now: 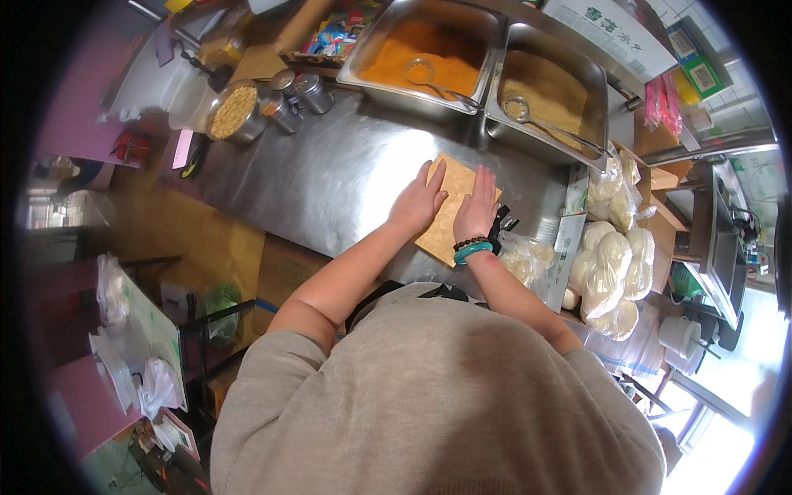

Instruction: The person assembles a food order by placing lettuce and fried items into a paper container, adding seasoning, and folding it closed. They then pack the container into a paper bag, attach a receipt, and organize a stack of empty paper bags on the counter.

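A tan, flat rectangular sheet (447, 213), its material hard to tell, lies slanted on the stainless steel counter (309, 167) in front of me. My left hand (419, 201) rests at its left edge, with the index and middle fingers slightly apart. Flat along its right side lies my right hand (476, 207), fingers straight and close together, with a turquoise bangle (473, 252) and a dark bead bracelet on the wrist. Neither hand is closed around the sheet. Next to the right wrist are a black object (504, 224), partly hidden, and a clear plastic bag (526, 257) of pale contents.
Steel pans of orange powder (427, 59) and tan powder (547, 86), each with a ladle, line the back. A bowl of peanuts (234, 112), shaker jars (314, 93) and a phone (182, 148) stand left. Bagged dough-like pieces (609, 272) fill the right side.
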`<state>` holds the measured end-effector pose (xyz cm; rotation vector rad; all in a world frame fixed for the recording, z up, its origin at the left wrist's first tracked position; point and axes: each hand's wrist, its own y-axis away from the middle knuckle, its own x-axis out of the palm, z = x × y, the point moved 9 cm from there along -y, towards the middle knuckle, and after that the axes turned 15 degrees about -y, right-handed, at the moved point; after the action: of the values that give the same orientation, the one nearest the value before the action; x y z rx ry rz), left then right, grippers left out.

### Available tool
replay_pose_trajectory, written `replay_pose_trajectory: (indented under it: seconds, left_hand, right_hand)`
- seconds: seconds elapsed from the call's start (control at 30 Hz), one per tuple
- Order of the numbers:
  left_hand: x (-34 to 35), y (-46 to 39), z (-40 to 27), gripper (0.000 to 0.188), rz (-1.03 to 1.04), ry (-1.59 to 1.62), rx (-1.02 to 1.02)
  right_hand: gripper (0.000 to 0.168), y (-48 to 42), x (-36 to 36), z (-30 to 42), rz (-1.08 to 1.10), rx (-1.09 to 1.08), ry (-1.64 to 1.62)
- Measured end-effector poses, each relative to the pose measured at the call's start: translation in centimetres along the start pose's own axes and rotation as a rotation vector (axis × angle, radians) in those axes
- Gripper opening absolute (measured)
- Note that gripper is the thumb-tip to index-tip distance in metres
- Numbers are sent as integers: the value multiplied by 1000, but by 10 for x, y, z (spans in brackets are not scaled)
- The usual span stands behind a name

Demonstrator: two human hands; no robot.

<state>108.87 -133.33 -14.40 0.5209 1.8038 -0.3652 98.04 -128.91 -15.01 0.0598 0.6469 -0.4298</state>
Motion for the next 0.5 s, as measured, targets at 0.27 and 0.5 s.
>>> replay_pose_trajectory:
  seconds: [0.27,0.5]
  left_hand:
    - [-20,0,11,60,75,37,161]
    - [-182,-54,159,41,-561,-184,116]
  right_hand:
    - [60,4,-12,4,-101,-123,-181]
    - [64,7,-15,-8,-216,-93,-246]
